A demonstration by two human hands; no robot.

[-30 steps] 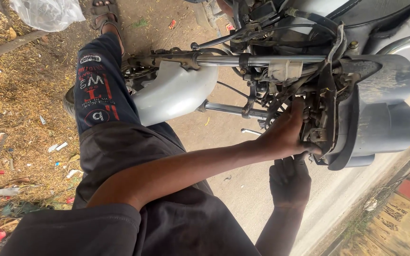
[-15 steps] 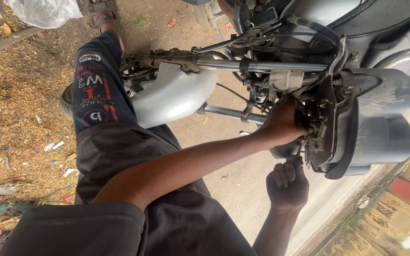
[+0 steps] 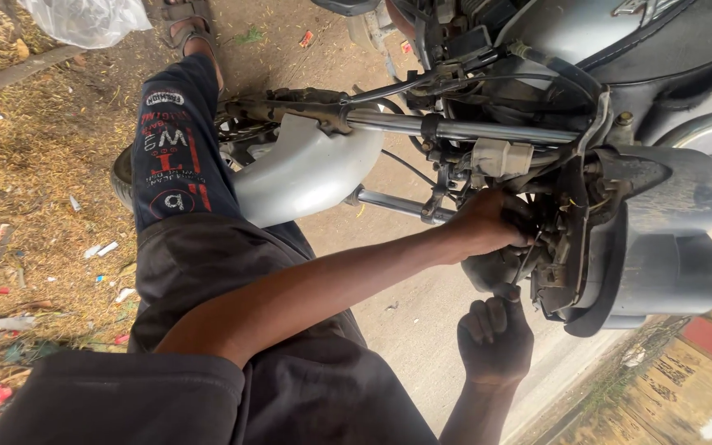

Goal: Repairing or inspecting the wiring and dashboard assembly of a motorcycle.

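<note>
Left fingers: I see the left hand point(image 3: 488, 224) with fingers curled together, pressed into the headlight housing point(image 3: 554, 247) behind the fork; whether they pinch a part I cannot tell.
Right fingers: the right hand point(image 3: 494, 336) is balled in a fist at 6 o'clock of the left hand, gripping a thin tool shaft point(image 3: 524, 265) that runs up into the same housing.
Housing: dark grimy metal and plastic, wires crowded in, twin round grey instrument pods point(image 3: 669, 239) at 3 o'clock.
Fork tubes point(image 3: 455, 128): bright chrome, at 12 o'clock of the hands.
Mudguard point(image 3: 306, 169): smooth silver curve, at 9 o'clock.
Labels: red and white printed patches on the blue trouser leg point(image 3: 176, 144), at 10 o'clock.
Open room: bare sandy ground point(image 3: 405, 305) between forearm and fist.
Edges: a clear plastic bag point(image 3: 84, 18) at the top left edge, straw litter along the left.
</note>
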